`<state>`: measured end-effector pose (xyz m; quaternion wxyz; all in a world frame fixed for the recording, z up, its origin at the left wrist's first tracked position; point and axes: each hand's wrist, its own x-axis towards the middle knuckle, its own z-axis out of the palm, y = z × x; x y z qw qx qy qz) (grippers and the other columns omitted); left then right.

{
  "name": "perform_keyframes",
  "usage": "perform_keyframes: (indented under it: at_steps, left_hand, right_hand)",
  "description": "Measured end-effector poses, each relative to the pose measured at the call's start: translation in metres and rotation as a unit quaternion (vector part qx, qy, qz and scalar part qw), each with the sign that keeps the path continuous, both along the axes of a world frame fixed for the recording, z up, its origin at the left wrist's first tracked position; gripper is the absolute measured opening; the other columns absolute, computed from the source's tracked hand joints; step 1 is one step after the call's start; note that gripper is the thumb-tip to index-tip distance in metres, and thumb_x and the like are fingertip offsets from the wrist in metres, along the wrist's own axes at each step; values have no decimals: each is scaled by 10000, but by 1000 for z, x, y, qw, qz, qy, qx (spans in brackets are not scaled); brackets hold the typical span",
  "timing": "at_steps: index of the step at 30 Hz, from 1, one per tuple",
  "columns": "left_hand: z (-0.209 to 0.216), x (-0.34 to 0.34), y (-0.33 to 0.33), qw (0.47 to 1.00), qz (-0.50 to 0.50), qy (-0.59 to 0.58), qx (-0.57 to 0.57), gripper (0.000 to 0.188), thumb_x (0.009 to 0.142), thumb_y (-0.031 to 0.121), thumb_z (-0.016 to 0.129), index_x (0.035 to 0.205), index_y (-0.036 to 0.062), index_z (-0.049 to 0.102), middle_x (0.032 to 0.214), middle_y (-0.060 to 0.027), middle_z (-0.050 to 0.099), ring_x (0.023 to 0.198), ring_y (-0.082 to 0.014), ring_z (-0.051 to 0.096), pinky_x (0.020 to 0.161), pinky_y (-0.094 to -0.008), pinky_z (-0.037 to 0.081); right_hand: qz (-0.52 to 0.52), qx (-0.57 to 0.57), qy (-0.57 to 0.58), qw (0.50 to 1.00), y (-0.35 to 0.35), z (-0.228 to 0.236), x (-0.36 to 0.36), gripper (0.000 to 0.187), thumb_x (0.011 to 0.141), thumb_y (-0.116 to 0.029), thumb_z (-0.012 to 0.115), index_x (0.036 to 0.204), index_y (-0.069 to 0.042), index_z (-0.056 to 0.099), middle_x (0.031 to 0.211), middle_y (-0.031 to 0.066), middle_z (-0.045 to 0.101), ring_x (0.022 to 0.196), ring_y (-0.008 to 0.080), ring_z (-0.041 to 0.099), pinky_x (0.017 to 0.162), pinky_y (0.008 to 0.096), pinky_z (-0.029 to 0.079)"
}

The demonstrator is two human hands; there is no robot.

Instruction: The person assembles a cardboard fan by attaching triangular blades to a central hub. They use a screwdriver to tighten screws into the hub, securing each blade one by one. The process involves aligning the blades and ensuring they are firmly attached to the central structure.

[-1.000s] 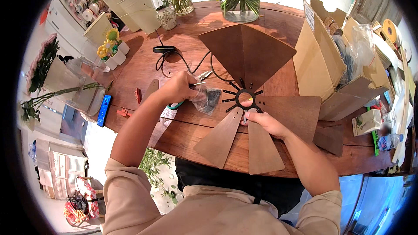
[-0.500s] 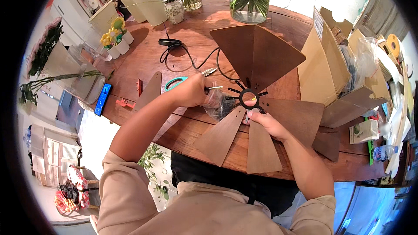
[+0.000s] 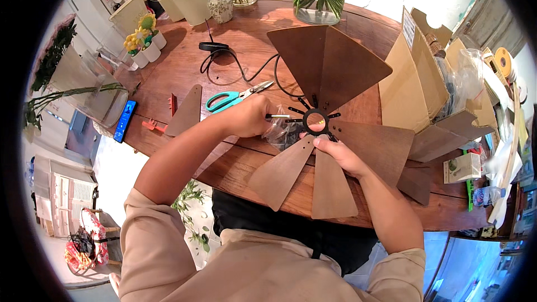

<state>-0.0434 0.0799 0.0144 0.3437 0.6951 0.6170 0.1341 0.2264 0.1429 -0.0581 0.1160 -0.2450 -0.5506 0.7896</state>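
Head view: The bladed wheel [image 3: 315,132] sits near the front edge of the wooden table [image 3: 251,33], between both hands. Its black hub [image 3: 306,125] is ring-shaped, with short drilled arms radiating outward. Brown blades extend from the hub: two overlap toward the far side, one points right, and two pale ones point toward the person.

The right hand [image 3: 342,156] clamps the bladed wheel at the hub's near side. The thumb lies on top, at the root of the lower right blade [image 3: 334,190]; the other fingers pass underneath and are mostly hidden.

The left hand [image 3: 253,117] is closed on a slim rod [image 3: 279,116], whose pale tip points right toward the hub. The fingers are curled together; the back of the hand hides most of them. A clear plastic bag [image 3: 279,135] with dark contents lies just beside this hand; whether the fingers also grip it cannot be determined.

Scissors [image 3: 235,98] with teal handles lie beyond the left wrist. A loose brown blade [image 3: 187,110] and red plastic pieces [image 3: 154,127] are to the left. An open cardboard box [image 3: 411,78] stands at the right.
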Motion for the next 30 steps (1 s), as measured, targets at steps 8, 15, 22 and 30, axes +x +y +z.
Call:
perform_keyframes:
  at_steps: [8,15,22,30]
  left_hand:
    - [-17,-23,10,981,-17,119,152,150,798,136,739,827,-6,700,792,-241,668,775,-429,647,706,-476,513]
    - [-16,-71,0,961,50,182,204,181,891,111,647,1030,-4,669,878,-242,675,857,-442,646,747,-483,510]
    - [-4,-71,-2,965,42,147,214,148,866,111,687,916,-18,636,839,-243,665,839,-456,631,734,-478,502]
    - [-4,-62,-2,985,112,115,69,175,807,127,770,886,-15,707,818,-228,659,761,-354,655,711,-421,502]
  right_hand:
    - [-7,-4,27,1000,-1,-7,1,444,1038,-224,524,1437,-54,426,1416,89,550,1338,203,485,1164,362,344]
    - [0,33,-1,999,-3,3,-3,414,1034,-225,529,1414,-72,466,1405,73,559,1324,199,494,1156,367,348]
    - [-14,-5,33,999,-2,-6,-2,430,1031,-220,533,1425,-80,435,1398,72,558,1311,194,503,1147,365,357]
    - [0,21,32,999,-1,-1,-1,388,1045,-224,511,1402,-85,453,1383,71,555,1289,187,512,1139,366,370]
